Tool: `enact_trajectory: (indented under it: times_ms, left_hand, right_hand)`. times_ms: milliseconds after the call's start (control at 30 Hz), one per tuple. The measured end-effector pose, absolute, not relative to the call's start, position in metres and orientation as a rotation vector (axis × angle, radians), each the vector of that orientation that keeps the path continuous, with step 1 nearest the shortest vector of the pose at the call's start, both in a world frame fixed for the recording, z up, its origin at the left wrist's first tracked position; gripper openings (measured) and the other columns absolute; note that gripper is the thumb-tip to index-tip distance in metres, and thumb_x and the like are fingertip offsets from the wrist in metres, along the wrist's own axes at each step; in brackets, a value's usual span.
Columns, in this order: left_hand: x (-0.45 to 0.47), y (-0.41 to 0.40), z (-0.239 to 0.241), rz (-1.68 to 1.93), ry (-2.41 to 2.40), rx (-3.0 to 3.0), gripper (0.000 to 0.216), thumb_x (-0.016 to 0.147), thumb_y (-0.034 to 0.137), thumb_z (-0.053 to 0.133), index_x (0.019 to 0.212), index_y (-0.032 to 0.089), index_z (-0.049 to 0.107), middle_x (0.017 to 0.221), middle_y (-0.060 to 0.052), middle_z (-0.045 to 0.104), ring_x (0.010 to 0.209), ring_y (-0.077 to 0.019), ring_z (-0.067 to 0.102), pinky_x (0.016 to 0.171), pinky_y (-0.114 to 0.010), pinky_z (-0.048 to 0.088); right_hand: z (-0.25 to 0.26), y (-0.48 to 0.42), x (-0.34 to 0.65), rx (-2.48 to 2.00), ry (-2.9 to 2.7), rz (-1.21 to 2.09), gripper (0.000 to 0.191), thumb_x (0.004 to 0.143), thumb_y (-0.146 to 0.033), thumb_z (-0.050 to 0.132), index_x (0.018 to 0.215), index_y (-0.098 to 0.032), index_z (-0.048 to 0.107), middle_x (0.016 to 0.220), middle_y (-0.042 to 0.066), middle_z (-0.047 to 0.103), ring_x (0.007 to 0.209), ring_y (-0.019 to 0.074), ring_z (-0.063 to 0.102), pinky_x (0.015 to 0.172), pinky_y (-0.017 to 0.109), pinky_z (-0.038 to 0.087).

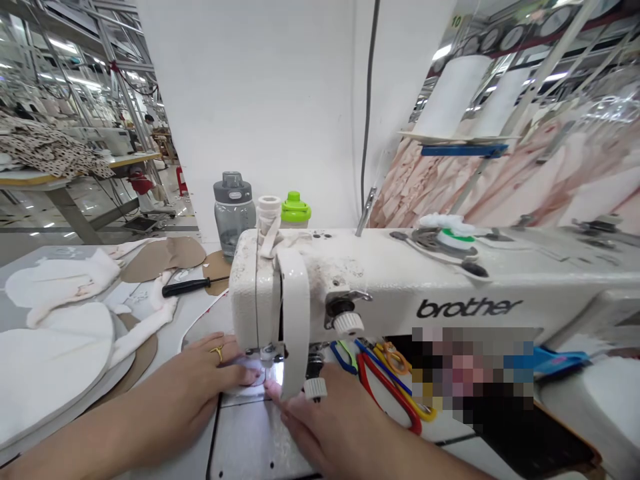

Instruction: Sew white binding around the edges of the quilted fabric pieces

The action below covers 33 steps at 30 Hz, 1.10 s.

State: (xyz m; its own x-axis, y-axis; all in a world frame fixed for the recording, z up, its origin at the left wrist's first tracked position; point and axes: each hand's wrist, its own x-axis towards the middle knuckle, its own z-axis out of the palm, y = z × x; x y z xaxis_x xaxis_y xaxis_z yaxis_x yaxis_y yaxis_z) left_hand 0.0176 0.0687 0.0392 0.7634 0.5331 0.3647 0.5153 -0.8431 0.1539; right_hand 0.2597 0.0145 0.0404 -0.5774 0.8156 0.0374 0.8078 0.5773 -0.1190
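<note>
A small piece of white fabric point(247, 373) lies under the presser foot of a white Brother industrial sewing machine point(380, 287), lit by the machine's lamp. My left hand point(195, 367), with a gold ring, presses its fingertips on the fabric from the left. From the right, my right hand point(325, 420) holds the fabric's edge just in front of the needle area. The machine head hides part of the fabric. Left of the machine lie stacked white padded cups point(50, 360), tan cut pieces point(165, 259) and a black-handled screwdriver point(195, 285).
Behind the machine stand a grey water bottle point(233, 217) and a green-capped container point(295, 210). Colored-handled snips point(390, 387) lie right of my right hand. Pink garments point(500, 180) hang at right, and a pixelated patch covers part of the machine.
</note>
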Motion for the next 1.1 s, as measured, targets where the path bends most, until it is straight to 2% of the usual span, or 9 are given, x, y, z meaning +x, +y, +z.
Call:
enact_trajectory:
  times_ms: [33, 200, 400, 533, 700, 800, 933, 1033, 1100]
  left_hand:
    - [0.016, 0.069, 0.04, 0.558, 0.822, 2.913, 0.048, 0.089, 0.01, 0.039, 0.118, 0.038, 0.064, 0.108, 0.005, 0.073, 0.097, -0.0157, 0.069, 0.09, -0.029, 0.054]
    - [0.013, 0.065, 0.043, 0.43, 0.894, 2.916, 0.049, 0.084, 0.007, 0.045, 0.121, 0.034, 0.062, 0.106, 0.002, 0.07, 0.098, -0.0195, 0.066, 0.095, -0.034, 0.05]
    - [0.013, 0.064, 0.043, 0.339, 0.945, 2.92, 0.039, 0.088, 0.016, 0.044, 0.116, 0.033, 0.065, 0.1, -0.002, 0.068, 0.089, -0.0223, 0.065, 0.078, -0.034, 0.053]
    - [0.013, 0.064, 0.044, 0.25, 0.944, 2.93, 0.032, 0.09, 0.027, 0.055, 0.119, 0.033, 0.066, 0.109, -0.004, 0.07, 0.097, -0.0241, 0.065, 0.081, -0.033, 0.053]
    - [0.016, 0.051, 0.038, 0.103, 1.066, 2.871, 0.044, 0.086, 0.049, 0.064, 0.126, 0.033, 0.065, 0.118, -0.01, 0.069, 0.101, -0.0334, 0.066, 0.082, -0.047, 0.057]
    - [0.024, 0.042, 0.039, 0.064, 1.143, 2.812, 0.048, 0.083, 0.048, 0.066, 0.128, 0.029, 0.066, 0.118, -0.014, 0.069, 0.102, -0.0376, 0.066, 0.08, -0.053, 0.058]
    - [0.036, 0.037, 0.046, -0.049, 1.21, 2.757, 0.044, 0.085, 0.044, 0.062, 0.124, 0.025, 0.069, 0.12, -0.017, 0.068, 0.105, -0.0408, 0.065, 0.08, -0.059, 0.057]
    - [0.039, 0.036, 0.044, -0.021, 1.2, 2.83, 0.04, 0.084, 0.044, 0.063, 0.115, 0.022, 0.073, 0.117, -0.019, 0.07, 0.098, -0.0404, 0.068, 0.072, -0.055, 0.06]
    - [0.036, 0.038, 0.038, 0.121, 1.158, 2.925, 0.039, 0.086, 0.044, 0.061, 0.113, 0.02, 0.073, 0.111, -0.019, 0.071, 0.09, -0.0372, 0.069, 0.066, -0.049, 0.061]
  right_hand:
    - [0.042, 0.015, 0.259, -1.39, -2.719, 0.163, 0.031, 0.097, -0.028, 0.048, 0.118, -0.027, 0.071, 0.101, 0.01, 0.071, 0.088, 0.0274, 0.064, 0.073, 0.036, 0.049]
    - [0.045, 0.019, 0.26, -1.362, -2.759, 0.225, 0.025, 0.096, -0.026, 0.049, 0.088, -0.021, 0.071, 0.096, 0.008, 0.071, 0.087, 0.0259, 0.063, 0.075, 0.036, 0.048]
    - [0.038, 0.018, 0.264, -1.328, -2.675, 0.185, 0.024, 0.096, -0.025, 0.049, 0.09, -0.019, 0.072, 0.095, 0.008, 0.07, 0.085, 0.0251, 0.063, 0.072, 0.034, 0.046]
    - [0.037, 0.018, 0.266, -1.283, -2.683, 0.181, 0.029, 0.098, -0.032, 0.048, 0.096, -0.019, 0.073, 0.087, 0.01, 0.069, 0.08, 0.0248, 0.062, 0.07, 0.033, 0.045]
    - [0.041, 0.016, 0.262, -1.324, -2.688, 0.235, 0.029, 0.099, -0.036, 0.049, 0.113, -0.024, 0.071, 0.096, 0.009, 0.071, 0.087, 0.0247, 0.063, 0.075, 0.032, 0.047]
    - [0.043, 0.015, 0.26, -1.372, -2.697, 0.249, 0.031, 0.1, -0.035, 0.046, 0.116, -0.025, 0.071, 0.099, 0.01, 0.072, 0.087, 0.0261, 0.064, 0.077, 0.034, 0.048]
    - [0.044, 0.015, 0.259, -1.398, -2.722, 0.264, 0.034, 0.101, -0.035, 0.043, 0.111, -0.022, 0.072, 0.097, 0.011, 0.071, 0.088, 0.0278, 0.065, 0.077, 0.036, 0.049]
    - [0.043, 0.016, 0.259, -1.382, -2.722, 0.244, 0.034, 0.101, -0.033, 0.041, 0.107, -0.022, 0.072, 0.096, 0.009, 0.071, 0.089, 0.0278, 0.064, 0.075, 0.037, 0.048]
    - [0.042, 0.016, 0.26, -1.348, -2.721, 0.219, 0.033, 0.1, -0.032, 0.041, 0.1, -0.02, 0.072, 0.092, 0.008, 0.07, 0.086, 0.0267, 0.063, 0.073, 0.035, 0.047]
